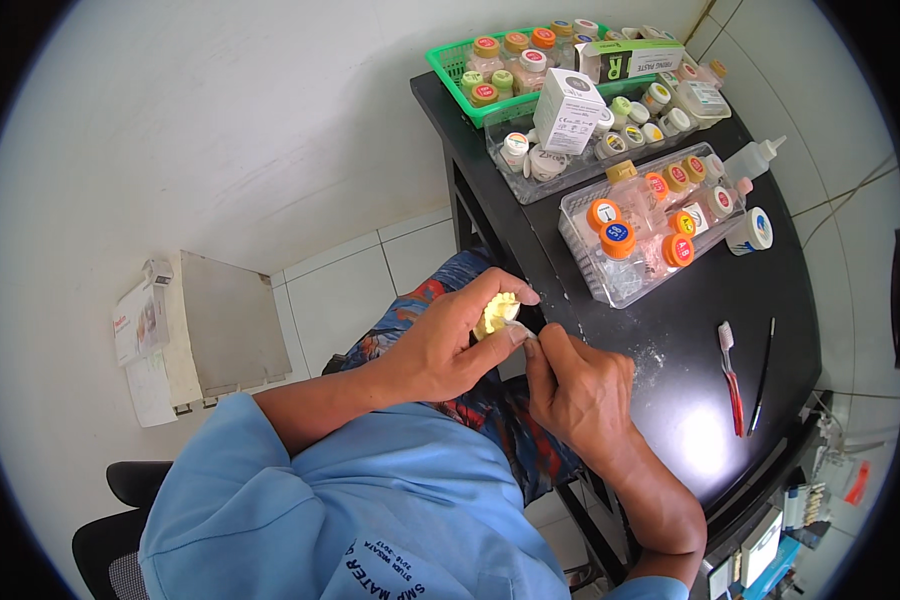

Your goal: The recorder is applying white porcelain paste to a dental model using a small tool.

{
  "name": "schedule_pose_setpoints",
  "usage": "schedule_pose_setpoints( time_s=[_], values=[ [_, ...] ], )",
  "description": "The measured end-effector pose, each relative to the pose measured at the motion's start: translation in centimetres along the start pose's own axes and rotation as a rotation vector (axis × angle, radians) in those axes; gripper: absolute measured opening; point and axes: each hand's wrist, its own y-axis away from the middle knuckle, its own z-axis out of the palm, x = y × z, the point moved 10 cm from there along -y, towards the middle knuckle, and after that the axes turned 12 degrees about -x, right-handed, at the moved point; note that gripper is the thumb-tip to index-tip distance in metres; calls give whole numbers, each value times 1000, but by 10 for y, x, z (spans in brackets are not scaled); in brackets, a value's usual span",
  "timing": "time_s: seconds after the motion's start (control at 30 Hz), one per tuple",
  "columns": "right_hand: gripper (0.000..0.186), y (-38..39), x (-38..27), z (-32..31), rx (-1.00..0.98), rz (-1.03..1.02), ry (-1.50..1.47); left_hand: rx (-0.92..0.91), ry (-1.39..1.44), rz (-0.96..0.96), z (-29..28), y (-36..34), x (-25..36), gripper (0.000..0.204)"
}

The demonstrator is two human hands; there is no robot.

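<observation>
My left hand (445, 340) is closed round a pale yellow dental cast (498, 313), a small model with a row of teeth. Its thumb and index finger curve along either side of the cast, over my lap by the table edge. My right hand (585, 390) is closed in a pinch, with its fingertips right beside the left thumb and the near side of the cast. A small whitish bit shows between the two hands there. What the right fingers hold is mostly hidden by them.
On the black table (660, 330) lie a red-handled toothbrush (732, 380), a thin black brush (762, 375) and white powder. Farther back stand a clear basket (610, 285) of orange-capped bottles, a clear tray (515, 180) of jars, a green basket (450, 85) and a white tub (750, 232).
</observation>
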Motion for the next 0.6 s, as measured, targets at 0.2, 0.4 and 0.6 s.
schedule_pose_setpoints(
  time_s=[0.2, 0.4, 0.6],
  values=[
    [27, 0, 2, -1, 11, 2, -5, 5, -2, -4, 2, 1, -5, 29],
    [27, 1, 4, -1, 16, 6, -29, 43, -22, 62, -1, 0, 0, 30],
    [27, 0, 2, 0, 7, 1, -24, 21, 27, 25, -2, -1, -2, 33]
  ],
)
